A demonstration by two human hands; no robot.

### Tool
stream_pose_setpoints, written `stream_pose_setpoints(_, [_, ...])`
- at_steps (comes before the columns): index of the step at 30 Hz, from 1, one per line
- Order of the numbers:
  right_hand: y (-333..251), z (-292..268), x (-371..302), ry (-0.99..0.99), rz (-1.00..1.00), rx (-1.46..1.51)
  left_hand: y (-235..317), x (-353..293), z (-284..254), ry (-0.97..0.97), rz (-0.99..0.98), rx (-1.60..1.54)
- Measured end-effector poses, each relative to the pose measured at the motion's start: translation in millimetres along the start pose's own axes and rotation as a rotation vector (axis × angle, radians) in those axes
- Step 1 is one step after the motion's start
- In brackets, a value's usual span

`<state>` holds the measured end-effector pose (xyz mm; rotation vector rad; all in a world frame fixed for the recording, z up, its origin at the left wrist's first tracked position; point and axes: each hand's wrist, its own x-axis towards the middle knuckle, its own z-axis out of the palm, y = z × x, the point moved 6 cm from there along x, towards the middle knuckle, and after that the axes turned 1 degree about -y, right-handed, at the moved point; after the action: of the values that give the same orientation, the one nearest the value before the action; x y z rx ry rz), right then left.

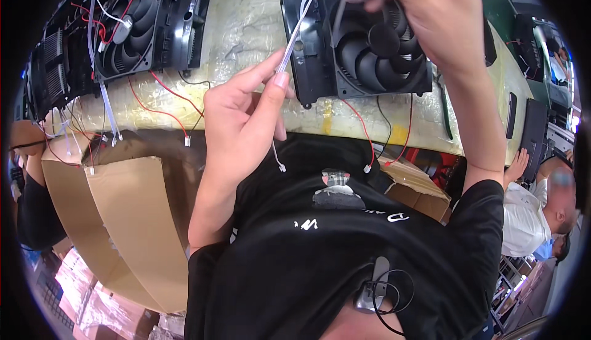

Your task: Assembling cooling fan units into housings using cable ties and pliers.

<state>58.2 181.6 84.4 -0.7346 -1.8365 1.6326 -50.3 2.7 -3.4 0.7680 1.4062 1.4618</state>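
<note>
My left hand (237, 115) pinches a bundle of white wires (300, 26) between thumb and forefinger. The wires loop over the top of a black housing, and one end with a small white plug (282, 167) hangs below the hand. Beside them, a black cooling fan (375, 50) sits in that housing on the bench. Above the fan is my right hand (440, 20), fingers curled in and smeared by motion. A thin, pale, blurred strip (340, 13) runs down from its fingertips; I cannot make out what it is.
More black fan units (132, 32) with red and white wires stand at the left on the film-covered bench (246, 7). Red and black wires with plugs (367, 169) dangle over its near edge. Open cardboard boxes (126, 217) stand below. Another person (529, 210) is at the right.
</note>
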Motion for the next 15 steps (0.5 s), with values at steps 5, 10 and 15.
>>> stream_pose_setpoints(5, [5.5, 29.8, 7.4, -0.195, -0.249, 0.175, -4.7, -1.4, 1.8, -0.011, -0.008, -0.009])
stream_pose_setpoints(10, [16.6, 31.1, 4.6, -0.135, -0.044, -0.093, -6.4, -2.7, 3.1, -0.014, -0.011, -0.017])
stream_pose_setpoints(15, [17.6, 33.3, 6.9, -0.15, 0.035, -0.113, -6.0, -1.7, 1.9, -0.024, -0.022, -0.033])
